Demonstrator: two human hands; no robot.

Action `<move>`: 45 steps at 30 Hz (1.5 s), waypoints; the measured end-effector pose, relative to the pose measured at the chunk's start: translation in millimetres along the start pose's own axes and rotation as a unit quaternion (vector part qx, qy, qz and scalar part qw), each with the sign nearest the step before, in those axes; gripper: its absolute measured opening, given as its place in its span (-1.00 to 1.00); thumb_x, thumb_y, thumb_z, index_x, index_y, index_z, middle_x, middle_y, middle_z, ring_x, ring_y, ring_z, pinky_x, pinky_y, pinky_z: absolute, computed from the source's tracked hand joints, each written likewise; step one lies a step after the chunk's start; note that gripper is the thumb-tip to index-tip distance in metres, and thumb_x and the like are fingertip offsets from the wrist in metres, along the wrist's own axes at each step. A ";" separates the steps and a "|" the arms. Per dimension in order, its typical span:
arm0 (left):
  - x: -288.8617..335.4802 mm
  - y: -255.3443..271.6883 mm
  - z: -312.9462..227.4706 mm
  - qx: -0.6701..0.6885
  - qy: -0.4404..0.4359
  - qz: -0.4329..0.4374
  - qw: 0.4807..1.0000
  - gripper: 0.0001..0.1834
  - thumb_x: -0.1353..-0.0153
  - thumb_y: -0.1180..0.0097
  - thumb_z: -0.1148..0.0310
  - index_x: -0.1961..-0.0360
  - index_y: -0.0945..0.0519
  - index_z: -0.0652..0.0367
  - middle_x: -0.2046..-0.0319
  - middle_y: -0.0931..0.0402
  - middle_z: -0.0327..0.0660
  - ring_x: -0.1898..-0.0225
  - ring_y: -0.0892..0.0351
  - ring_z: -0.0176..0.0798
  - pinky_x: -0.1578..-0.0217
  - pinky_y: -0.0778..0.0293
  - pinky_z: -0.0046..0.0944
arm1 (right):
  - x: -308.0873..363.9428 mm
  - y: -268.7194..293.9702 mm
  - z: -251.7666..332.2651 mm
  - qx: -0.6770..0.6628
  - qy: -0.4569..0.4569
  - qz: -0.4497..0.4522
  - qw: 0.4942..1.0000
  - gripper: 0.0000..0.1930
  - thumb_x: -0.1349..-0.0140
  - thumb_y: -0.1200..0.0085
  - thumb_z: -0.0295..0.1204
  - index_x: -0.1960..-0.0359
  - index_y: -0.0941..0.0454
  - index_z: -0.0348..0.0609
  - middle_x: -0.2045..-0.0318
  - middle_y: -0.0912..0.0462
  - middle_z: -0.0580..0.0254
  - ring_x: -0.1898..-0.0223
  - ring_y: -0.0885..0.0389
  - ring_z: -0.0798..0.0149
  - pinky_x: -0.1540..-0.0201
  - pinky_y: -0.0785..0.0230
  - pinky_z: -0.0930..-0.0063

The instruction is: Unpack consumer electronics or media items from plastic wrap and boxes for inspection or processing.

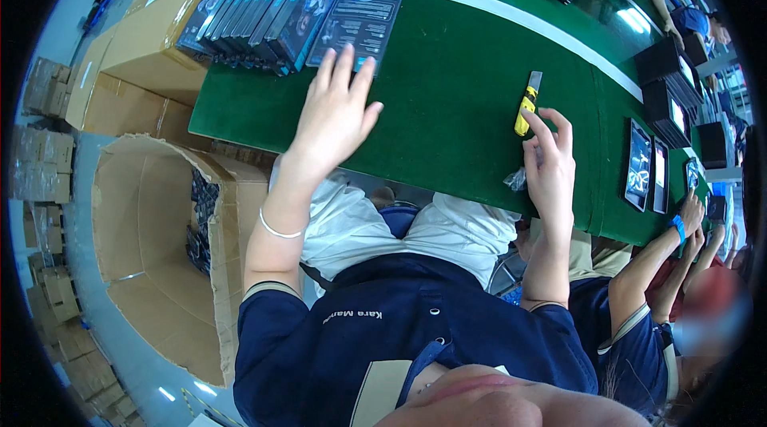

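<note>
My left hand (pixel 336 111) is open, fingers spread, with its fingertips at the near end of a flat dark box (pixel 361 15) lying on the green table. Left of that box stands a row of similar dark boxes (pixel 276 7), leaning side by side. My right hand (pixel 550 163) hovers by the table's near edge, its fingers loosely bent and apart. Just beyond its fingertips lies a yellow utility knife (pixel 526 111) with its blade out. Beside the right palm is a crumpled piece of clear plastic (pixel 516 179); it does not look gripped.
An open cardboard carton (pixel 152 267) with dark scraps stands on the floor at my left, below another carton (pixel 160 35). Black trays (pixel 638 163) and stacked dark boxes (pixel 667 91) occupy the table's right. Co-workers' hands (pixel 692 211) are at the right edge.
</note>
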State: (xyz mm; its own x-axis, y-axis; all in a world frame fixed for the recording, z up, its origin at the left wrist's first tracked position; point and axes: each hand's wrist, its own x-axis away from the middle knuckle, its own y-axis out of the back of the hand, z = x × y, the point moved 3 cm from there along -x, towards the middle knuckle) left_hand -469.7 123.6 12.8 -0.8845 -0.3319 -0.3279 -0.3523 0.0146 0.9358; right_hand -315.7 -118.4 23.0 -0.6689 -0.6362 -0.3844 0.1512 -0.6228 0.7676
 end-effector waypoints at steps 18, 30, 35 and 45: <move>-62.1 -22.8 -49.0 -0.045 -0.079 0.071 0.993 0.15 0.23 -0.31 -0.27 -0.25 -0.20 0.32 -0.19 -0.15 0.33 -0.29 -0.06 0.28 -0.19 0.01 0.36 | -42.1 -2.8 -25.2 0.151 0.166 0.122 0.967 -0.67 -0.05 -0.08 -0.56 0.10 -0.55 -0.02 0.36 -0.56 0.15 0.40 -0.60 0.07 0.36 -0.46 0.28; -47.4 2.0 -21.7 0.263 -0.235 0.210 0.912 0.10 0.34 -0.44 0.23 -0.34 -0.17 -0.19 -0.39 0.17 0.08 -0.31 -0.06 0.26 -0.24 -0.06 0.16 | -44.2 2.6 -23.8 0.116 0.201 0.125 0.965 -0.76 -0.04 -0.08 -0.50 0.20 -0.48 -0.05 0.40 -0.59 0.19 0.39 -0.62 0.11 0.39 -0.48 0.28; -31.1 3.6 -27.6 0.161 -0.219 0.220 0.937 0.10 0.29 -0.47 0.05 -0.35 -0.16 -0.18 -0.35 0.11 0.23 -0.35 0.03 0.24 -0.25 0.03 0.15 | -41.2 2.1 -21.7 0.086 0.206 0.105 0.969 -0.77 0.00 -0.13 -0.49 0.27 -0.43 -0.09 0.41 -0.57 0.18 0.37 -0.61 0.10 0.39 -0.46 0.26; -26.4 20.9 -75.4 0.270 -0.240 0.095 0.927 0.13 0.37 -0.49 0.20 -0.30 -0.17 0.21 -0.25 -0.07 0.12 -0.23 -0.18 0.16 -0.20 -0.14 0.04 | 6.1 7.4 -1.4 -0.507 0.076 -0.122 0.850 -0.72 -0.05 -0.22 -0.47 0.31 -0.32 -0.14 0.37 -0.36 0.30 0.33 -0.31 0.45 0.22 -0.19 0.61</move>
State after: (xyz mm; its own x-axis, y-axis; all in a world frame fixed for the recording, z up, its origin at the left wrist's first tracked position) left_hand -430.7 61.5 50.8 -0.9350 0.1816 -0.3047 -0.1627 0.5436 0.8234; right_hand -317.7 -127.6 25.6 -0.6803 -0.4352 -0.5898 0.6223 -0.7681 -0.1510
